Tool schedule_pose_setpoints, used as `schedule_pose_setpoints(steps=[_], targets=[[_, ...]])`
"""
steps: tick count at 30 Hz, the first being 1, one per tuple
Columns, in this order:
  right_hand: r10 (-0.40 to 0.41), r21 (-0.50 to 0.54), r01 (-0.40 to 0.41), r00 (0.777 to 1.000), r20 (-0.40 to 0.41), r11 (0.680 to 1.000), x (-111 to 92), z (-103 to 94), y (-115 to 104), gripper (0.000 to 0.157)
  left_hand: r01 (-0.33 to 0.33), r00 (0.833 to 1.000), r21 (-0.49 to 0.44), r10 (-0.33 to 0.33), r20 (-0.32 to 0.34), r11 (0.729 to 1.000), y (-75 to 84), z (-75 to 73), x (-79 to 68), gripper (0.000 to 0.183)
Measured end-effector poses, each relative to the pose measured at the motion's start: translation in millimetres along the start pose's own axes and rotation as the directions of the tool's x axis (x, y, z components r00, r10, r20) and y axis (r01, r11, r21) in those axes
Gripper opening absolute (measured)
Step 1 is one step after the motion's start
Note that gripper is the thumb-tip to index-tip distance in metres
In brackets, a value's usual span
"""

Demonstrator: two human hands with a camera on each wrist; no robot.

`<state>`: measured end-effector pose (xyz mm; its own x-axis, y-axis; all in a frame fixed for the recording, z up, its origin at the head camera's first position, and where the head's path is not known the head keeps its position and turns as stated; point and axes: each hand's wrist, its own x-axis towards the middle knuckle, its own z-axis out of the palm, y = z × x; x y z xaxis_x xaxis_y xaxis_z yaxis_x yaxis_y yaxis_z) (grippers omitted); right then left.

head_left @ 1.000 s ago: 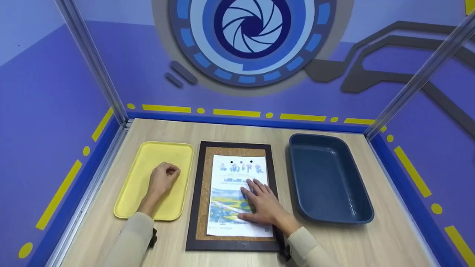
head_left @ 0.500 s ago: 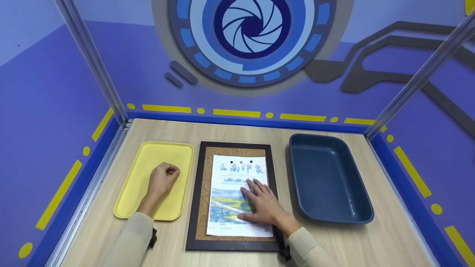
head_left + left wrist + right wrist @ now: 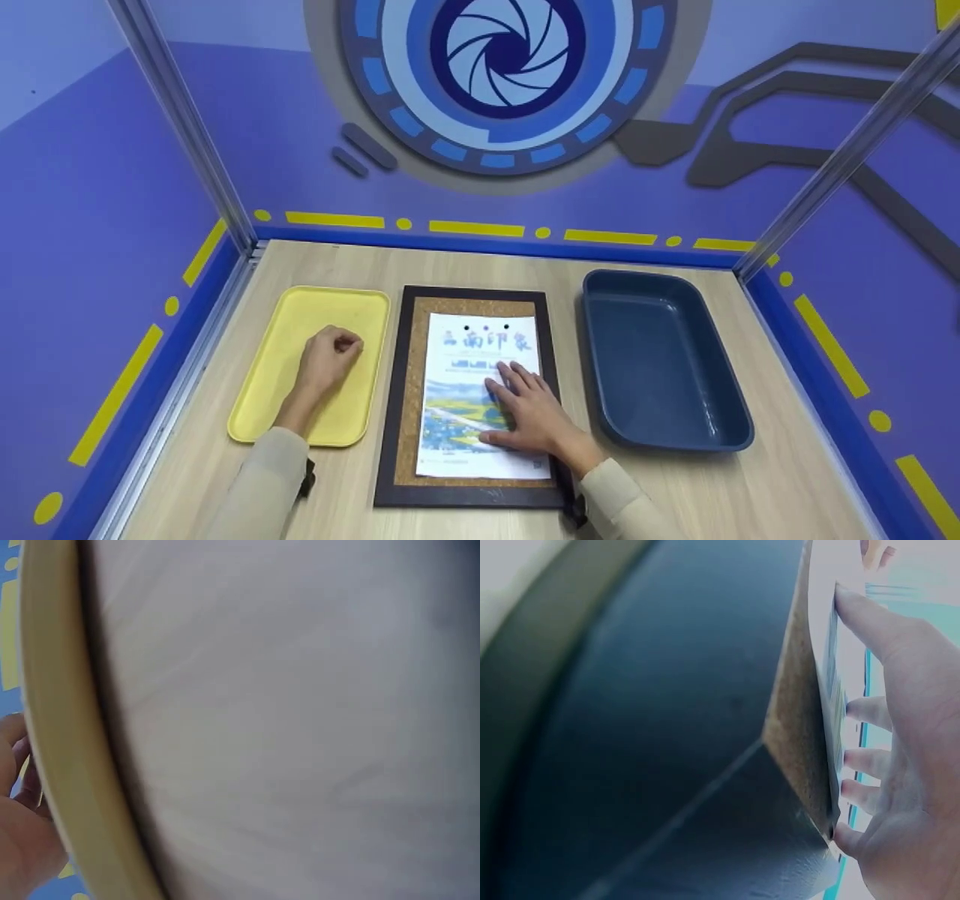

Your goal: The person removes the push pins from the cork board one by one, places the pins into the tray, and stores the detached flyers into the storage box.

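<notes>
My left hand (image 3: 326, 361) rests on the yellow tray (image 3: 259, 409), its fingers loosely curled, with nothing seen between them. In the left wrist view the tray's rim (image 3: 56, 690) hides part of that hand (image 3: 26, 836). My right hand (image 3: 532, 412) lies with spread fingers on a printed paper sheet (image 3: 454, 397). The sheet lies on a dark-framed cork board (image 3: 415, 360). Along its top edge sit two black dots and a bluish one, possibly pushpins. From the right wrist, the fingertips of my right hand (image 3: 922, 765) meet the paper, whose edge stands slightly off the cork.
To the right of the board stands a deep dark-blue bin (image 3: 660, 367). All of it is on a light wooden table (image 3: 480, 266). Blue-purple printed walls (image 3: 285, 142) close in the back and both sides, with metal posts (image 3: 187, 120) at the corners.
The head view has shifted very slightly. Both hands stay in the same places on the tray and the paper.
</notes>
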<state>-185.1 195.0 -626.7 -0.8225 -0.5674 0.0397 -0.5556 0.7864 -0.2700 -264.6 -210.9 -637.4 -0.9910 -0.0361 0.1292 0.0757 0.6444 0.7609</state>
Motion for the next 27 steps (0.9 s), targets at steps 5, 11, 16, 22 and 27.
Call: schedule_pose_setpoints(steps=[5,11,16,22,27], targets=[[0.003,-0.001,-0.003,1.0,-0.002,1.0,-0.2,-0.3,0.1,0.097,-0.023,0.999,0.004,0.023,0.026,1.0,10.8,-0.5,4.9,0.015],[0.005,0.003,-0.005,1.0,0.0,1.0,0.0,-0.2,0.5,0.097,-0.088,0.996,-0.02,0.088,0.033,0.996,36.1,8.3,12.3,0.017],[0.008,0.003,-0.008,1.0,0.0,1.0,0.4,0.8,-0.1,0.098,-0.113,0.99,-0.056,0.117,0.073,0.992,61.6,18.5,13.8,0.021],[-0.003,-0.005,0.003,1.0,-0.009,1.0,0.9,1.2,0.7,0.097,-0.159,0.983,-0.105,0.167,0.074,0.982,81.4,36.1,16.9,0.02],[-0.002,-0.01,0.002,1.0,-0.011,1.0,1.6,-0.2,0.7,0.097,-0.195,0.976,-0.119,0.205,0.078,0.974,95.0,51.5,20.9,0.021]])
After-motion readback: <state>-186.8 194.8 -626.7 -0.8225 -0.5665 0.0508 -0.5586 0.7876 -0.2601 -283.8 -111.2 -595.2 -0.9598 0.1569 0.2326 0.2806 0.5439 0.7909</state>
